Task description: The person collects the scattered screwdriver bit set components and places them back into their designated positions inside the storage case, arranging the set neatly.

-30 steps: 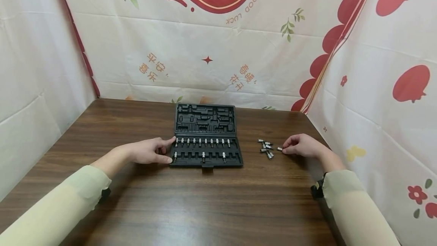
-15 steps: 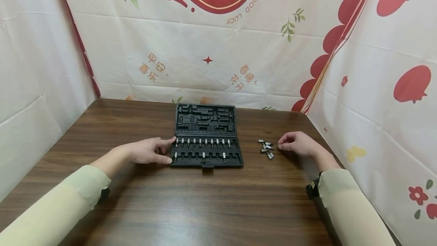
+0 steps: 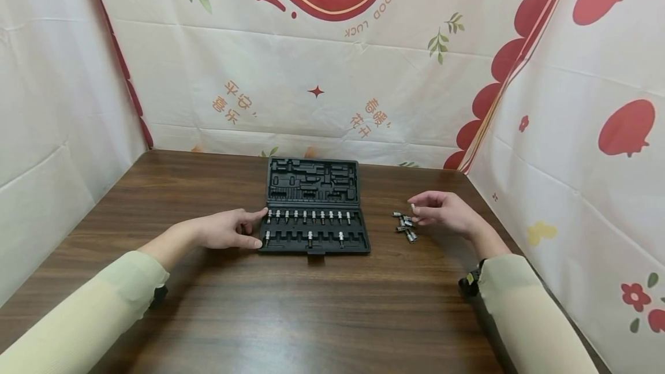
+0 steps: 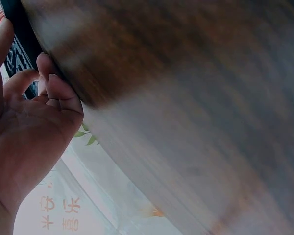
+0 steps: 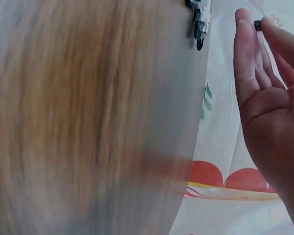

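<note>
Looking from afar, I judge the case at mid-frame partly filled: back row complete, front row mostly bare. My right hand pinches one socket; my left hand, not clasping, touches its edge. Loose sockets remain right of centre.

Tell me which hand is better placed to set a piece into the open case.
Probably the right hand: it pinches a small piece and hovers by the loose pieces. The left hand shows no piece; its thumb and one finger touch the left edge of the case.
</note>
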Action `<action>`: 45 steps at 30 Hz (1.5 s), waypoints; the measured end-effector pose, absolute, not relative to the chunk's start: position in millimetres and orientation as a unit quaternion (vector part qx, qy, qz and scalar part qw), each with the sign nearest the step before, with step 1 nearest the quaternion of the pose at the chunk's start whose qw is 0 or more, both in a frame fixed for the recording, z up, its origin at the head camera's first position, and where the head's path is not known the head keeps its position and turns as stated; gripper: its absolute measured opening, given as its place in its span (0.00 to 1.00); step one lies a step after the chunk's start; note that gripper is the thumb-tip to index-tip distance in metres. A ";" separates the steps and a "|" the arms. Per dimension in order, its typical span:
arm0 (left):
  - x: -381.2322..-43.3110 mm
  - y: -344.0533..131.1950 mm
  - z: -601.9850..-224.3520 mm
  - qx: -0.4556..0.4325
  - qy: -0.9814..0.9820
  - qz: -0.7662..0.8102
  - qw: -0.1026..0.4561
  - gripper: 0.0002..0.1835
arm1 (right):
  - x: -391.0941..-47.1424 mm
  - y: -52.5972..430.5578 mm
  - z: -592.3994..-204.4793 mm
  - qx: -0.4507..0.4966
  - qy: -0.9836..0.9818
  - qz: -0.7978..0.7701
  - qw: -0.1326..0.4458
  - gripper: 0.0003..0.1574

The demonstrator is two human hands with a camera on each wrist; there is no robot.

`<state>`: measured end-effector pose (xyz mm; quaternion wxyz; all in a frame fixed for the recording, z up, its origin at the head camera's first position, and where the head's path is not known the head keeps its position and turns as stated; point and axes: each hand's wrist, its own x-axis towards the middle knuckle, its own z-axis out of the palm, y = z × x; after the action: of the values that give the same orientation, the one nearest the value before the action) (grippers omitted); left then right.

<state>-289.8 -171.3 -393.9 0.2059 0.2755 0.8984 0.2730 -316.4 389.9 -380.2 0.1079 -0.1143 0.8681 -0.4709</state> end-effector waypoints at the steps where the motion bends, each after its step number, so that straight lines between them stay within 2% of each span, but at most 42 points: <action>1: -289.9 -171.3 -394.1 0.276 0.898 0.274 0.207 0.49 | -317.0 388.1 -380.9 -0.117 0.862 -0.481 0.112 0.30; 9: -291.7 -171.1 -395.8 0.278 0.893 0.283 0.212 0.49 | -322.0 369.6 -384.1 -0.120 0.829 -0.528 0.139 0.32; 19: -293.1 -172.1 -397.9 0.278 0.894 0.282 0.211 0.49 | -329.2 337.5 -387.2 -0.121 0.873 -0.459 0.112 0.29; 30: -293.5 -172.8 -398.2 0.281 0.896 0.275 0.205 0.50 | -337.1 306.4 -392.0 -0.134 0.871 -0.458 0.118 0.29; 45: -292.7 -172.8 -397.5 0.276 0.897 0.275 0.210 0.50 | -348.4 278.7 -395.9 -0.152 0.891 -0.414 0.108 0.14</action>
<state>-292.7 -172.8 -397.5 0.2095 0.2763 0.8968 0.2748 -348.4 278.7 -395.9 0.1082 -0.1519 0.8910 -0.4139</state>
